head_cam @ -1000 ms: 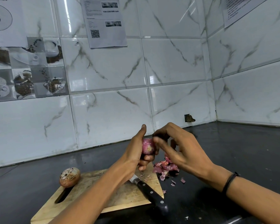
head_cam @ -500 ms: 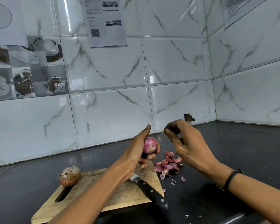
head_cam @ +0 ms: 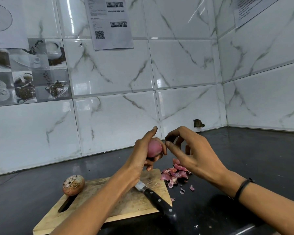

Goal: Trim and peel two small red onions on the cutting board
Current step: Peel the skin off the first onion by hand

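Observation:
My left hand [head_cam: 139, 156] grips a small, smooth pink-red onion [head_cam: 154, 148] and holds it up above the far right corner of the wooden cutting board [head_cam: 126, 203]. My right hand [head_cam: 196, 155] hovers just right of it, thumb and forefinger tips close together at the onion's right edge. Whether they pinch skin is not visible. A second onion [head_cam: 73, 184], still in dry brown skin, sits on the board's far left corner.
A black-handled knife [head_cam: 157, 200] lies across the board's right side, its blade under my left wrist. A pile of pink onion peels [head_cam: 175, 173] lies on the dark countertop [head_cam: 244, 158] right of the board. Tiled walls close off the back and right.
My right hand pulled away from the onion toward the peel pile, then came back to its right edge. My left hand lifted the onion slightly.

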### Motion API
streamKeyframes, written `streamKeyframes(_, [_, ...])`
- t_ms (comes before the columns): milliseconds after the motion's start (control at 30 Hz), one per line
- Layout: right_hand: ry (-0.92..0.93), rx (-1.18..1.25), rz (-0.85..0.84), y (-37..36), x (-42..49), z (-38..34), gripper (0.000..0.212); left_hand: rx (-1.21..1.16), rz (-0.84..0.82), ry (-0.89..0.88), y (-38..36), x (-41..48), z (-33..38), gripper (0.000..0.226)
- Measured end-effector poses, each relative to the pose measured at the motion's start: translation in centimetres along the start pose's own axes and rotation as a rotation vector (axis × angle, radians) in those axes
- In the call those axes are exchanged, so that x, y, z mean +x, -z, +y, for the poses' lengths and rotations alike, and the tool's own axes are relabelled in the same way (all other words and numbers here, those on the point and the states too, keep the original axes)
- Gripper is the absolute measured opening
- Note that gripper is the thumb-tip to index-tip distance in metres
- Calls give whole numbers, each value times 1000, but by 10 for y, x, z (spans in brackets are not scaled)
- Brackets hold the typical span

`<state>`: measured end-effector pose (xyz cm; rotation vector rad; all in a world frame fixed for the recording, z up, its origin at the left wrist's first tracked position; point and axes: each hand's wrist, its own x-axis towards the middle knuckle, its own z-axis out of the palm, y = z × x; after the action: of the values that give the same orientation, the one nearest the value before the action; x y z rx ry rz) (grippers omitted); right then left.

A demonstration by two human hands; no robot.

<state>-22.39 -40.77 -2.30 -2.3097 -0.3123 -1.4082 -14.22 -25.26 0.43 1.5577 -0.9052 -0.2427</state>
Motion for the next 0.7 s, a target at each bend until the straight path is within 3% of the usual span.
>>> streamKeyframes(100, [54,42,-34,0,-1,-6,17,-29,46,-10,0,-1,2,62])
streamKeyframes(300, [165,52,-63,-1,2,-10,51,5,28,-47,-2,-3,2,67])
streamKeyframes(700, [188,92,-74,-4,1,-6,42,58,-8,-27,-9,0,-4,69])
